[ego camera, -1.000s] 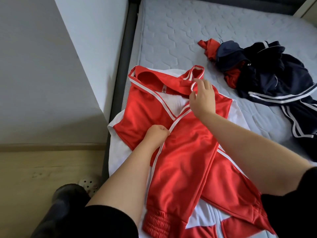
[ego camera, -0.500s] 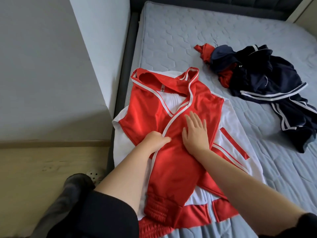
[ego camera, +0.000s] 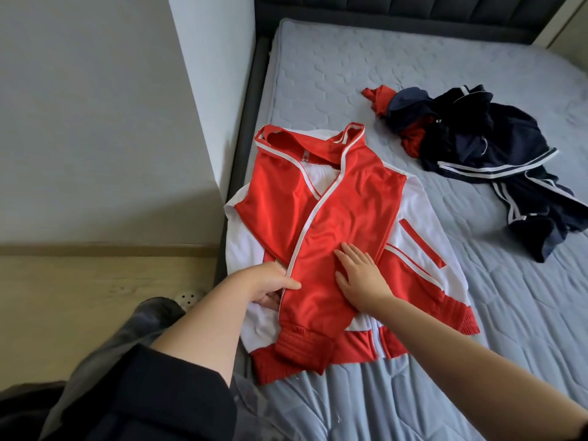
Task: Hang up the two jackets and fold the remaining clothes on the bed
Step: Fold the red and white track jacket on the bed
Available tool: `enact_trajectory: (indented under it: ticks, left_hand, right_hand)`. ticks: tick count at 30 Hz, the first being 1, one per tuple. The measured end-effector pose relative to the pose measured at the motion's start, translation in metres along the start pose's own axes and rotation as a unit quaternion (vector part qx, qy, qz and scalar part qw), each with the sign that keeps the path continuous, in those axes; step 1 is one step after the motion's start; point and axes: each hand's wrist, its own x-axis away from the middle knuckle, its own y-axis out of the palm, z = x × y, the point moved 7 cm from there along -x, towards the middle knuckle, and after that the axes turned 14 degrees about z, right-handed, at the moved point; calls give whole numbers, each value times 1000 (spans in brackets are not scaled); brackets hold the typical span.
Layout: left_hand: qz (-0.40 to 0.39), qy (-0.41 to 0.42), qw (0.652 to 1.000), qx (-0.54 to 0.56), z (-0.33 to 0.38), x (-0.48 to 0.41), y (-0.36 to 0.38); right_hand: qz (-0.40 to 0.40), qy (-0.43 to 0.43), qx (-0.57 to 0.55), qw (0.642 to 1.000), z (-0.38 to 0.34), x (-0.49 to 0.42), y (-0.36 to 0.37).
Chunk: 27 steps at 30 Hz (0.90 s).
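Observation:
A red and white jacket (ego camera: pixel 318 205) lies spread on the near left part of the bed, collar away from me, its red sleeves folded across the front. My left hand (ego camera: pixel 270 283) pinches the white-trimmed edge of the folded sleeve near the jacket's left side. My right hand (ego camera: pixel 359 275) lies flat on the red fabric just right of it, fingers straight. A crumpled heap of dark navy clothes (ego camera: pixel 496 160) with white stripes lies further back on the right, with a red garment (ego camera: pixel 381 97) poking out of its left end.
The bed (ego camera: pixel 350 74) has a grey quilted mattress and a dark frame and headboard. A white wall corner (ego camera: pixel 206 90) stands close to its left side. Wooden floor (ego camera: pixel 95 281) is at the left, with my dark trouser leg and a slipper (ego camera: pixel 189 297) there.
My right hand has slid down from the collar to the middle of the jacket and now lies flat there. My left hand has moved a little down the sleeve's trim. The view has pulled back.

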Motion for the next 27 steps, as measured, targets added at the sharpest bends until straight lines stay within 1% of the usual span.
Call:
enact_trajectory:
  ticks: [2,4,5,6,7,8,9,10,12,14,15,16,17,18,20,21,22,23,24,25,26,27]
  left_hand:
    - [21,-19,998,51,-6,4,2]
    - [58,-29,990,128,-8,7,-2]
    - [74,-22,985,157,-7,7,-4]
    - [94,-1,983,161,-5,6,-6]
    - [120,34,984,127,-2,6,-10]
    - [151,81,983,62,3,8,-14]
    - [181,134,974,-16,9,12,-17]
    - [199,191,957,-94,16,16,-17]
    - [206,291,903,-242,27,25,-11]
    - [215,351,846,-339,32,27,-7]
    - [218,369,830,-358,33,27,-6]
    - [221,380,822,-363,33,27,-7]
    - [224,382,822,-359,33,25,-8]
    - [227,377,828,-346,32,23,-8]
    - [225,357,860,-286,33,18,-11]
    - [226,346,879,-236,36,16,-13]
    - [234,339,893,-183,41,16,-16]
    - [246,332,901,-129,47,16,-20]
    - [258,320,908,-79,51,15,-23]
    - [266,300,915,-32,54,14,-25]
    - [269,280,922,-1,55,13,-26]
    - [271,265,926,6,56,11,-24]
  right_hand:
    - [-24,-25,-34,999,-11,10,-2]
    - [-29,-48,-89,994,-21,20,-8]
    - [-35,-56,-110,992,-25,25,-11]
    - [-51,-67,-122,989,-28,32,-12]
    - [-70,-86,-122,986,-31,39,-11]
    - [-90,-112,-103,984,-34,46,-8]
    - [-107,-141,-67,982,-35,54,-4]
    - [-118,-165,-27,979,-35,60,0]
    - [-129,-192,31,972,-36,66,5]
    - [-108,-203,32,973,-37,64,1]
    - [-97,-195,11,976,-38,62,-2]
    - [-93,-178,-22,979,-38,60,-5]
    - [-89,-150,-71,982,-38,58,-9]
    - [-87,-104,-123,983,-35,56,-12]
    - [-76,22,-228,970,-24,48,-19]
    - [-64,95,-289,950,-16,44,-23]
    - [-52,165,-347,922,-7,40,-26]
    - [-39,231,-413,880,1,37,-27]
    - [-29,310,-493,813,10,36,-25]
    - [-13,390,-587,709,17,36,-20]
    - [9,459,-646,610,26,37,-13]
    - [25,502,-665,551,33,40,-8]
